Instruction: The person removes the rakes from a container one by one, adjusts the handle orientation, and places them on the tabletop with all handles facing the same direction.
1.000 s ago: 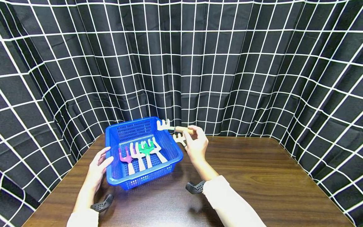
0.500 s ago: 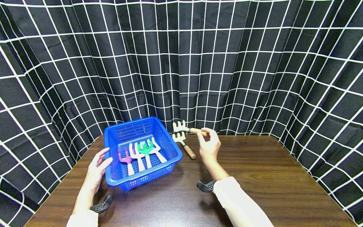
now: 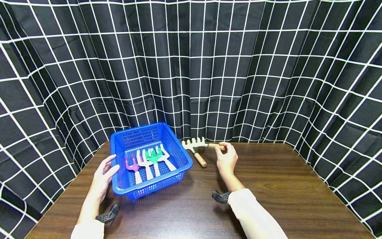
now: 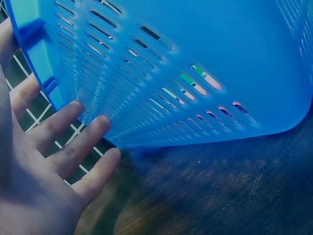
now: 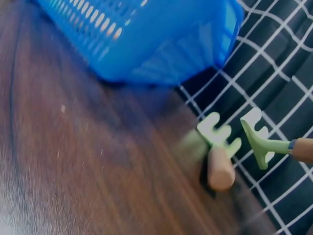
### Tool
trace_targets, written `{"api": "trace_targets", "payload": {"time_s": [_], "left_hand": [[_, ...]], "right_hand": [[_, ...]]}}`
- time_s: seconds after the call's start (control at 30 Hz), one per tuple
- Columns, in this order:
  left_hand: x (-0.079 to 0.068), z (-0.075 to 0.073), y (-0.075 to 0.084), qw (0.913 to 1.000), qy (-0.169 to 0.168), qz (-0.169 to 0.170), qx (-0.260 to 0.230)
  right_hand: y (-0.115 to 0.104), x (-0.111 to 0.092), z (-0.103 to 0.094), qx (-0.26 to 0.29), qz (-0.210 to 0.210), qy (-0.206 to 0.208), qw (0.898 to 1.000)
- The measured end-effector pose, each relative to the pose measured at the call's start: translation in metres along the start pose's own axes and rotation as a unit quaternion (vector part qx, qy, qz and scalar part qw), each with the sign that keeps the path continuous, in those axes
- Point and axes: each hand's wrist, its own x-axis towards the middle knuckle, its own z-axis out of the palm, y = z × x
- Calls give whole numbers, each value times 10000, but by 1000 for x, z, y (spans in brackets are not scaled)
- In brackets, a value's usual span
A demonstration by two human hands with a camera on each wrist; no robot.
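Observation:
My right hand (image 3: pixel 227 159) pinches the wooden handle of a small hand rake (image 3: pixel 198 142) with pale green tines, held level near the table's back edge. Whether it touches the table I cannot tell. Its head overlaps a second hand rake (image 3: pixel 199 158), which lies beside the basket. My left hand (image 3: pixel 102 177) holds the left rim of the blue basket (image 3: pixel 152 182); in the left wrist view several fingers (image 4: pixel 80 142) lie against or near its outer wall. Inside are a purple hand fork (image 3: pixel 133 166), white forks (image 3: pixel 145 162) and a green one (image 3: pixel 154 156), all pale-handled.
The basket stands on the left half of a brown wooden table (image 3: pixel 268 186). A black curtain (image 3: pixel 238 83) with a white grid hangs close behind the table and at both sides. Black wrist mounts (image 3: pixel 108 214) sit on both forearms.
My right hand has carried the hand rake rightward, away from the basket's right rim, and lowered it beside the second rake. My left hand and the basket have stayed in place.

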Motion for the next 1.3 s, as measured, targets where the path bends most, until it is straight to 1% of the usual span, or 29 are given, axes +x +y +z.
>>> {"api": "trace_targets", "payload": {"time_s": [0.13,0.5,0.63,0.73,0.9,1.13,1.3], "left_hand": [[1,-1,0,10000,-28,28,59],[-2,1,2,9999,-38,54,106],[-2,1,0,9999,-34,56,120],[-1,0,0,9999,-23,39,134],[0,0,0,9999,-8,41,123],[0,0,0,9999,-23,58,158],[-1,0,1,9999,-18,79,105]], "right_hand": [[9,-2,0,-335,37,-122,9994],[27,-2,-2,-726,257,-218,9968],[30,-3,-3,-858,294,-265,9955],[31,-3,-2,-1027,311,-375,9935],[33,-4,0,-1364,358,-710,9875],[31,-4,-2,-1806,755,-1229,9729],[31,-4,-3,-1996,889,-1431,9653]]}}
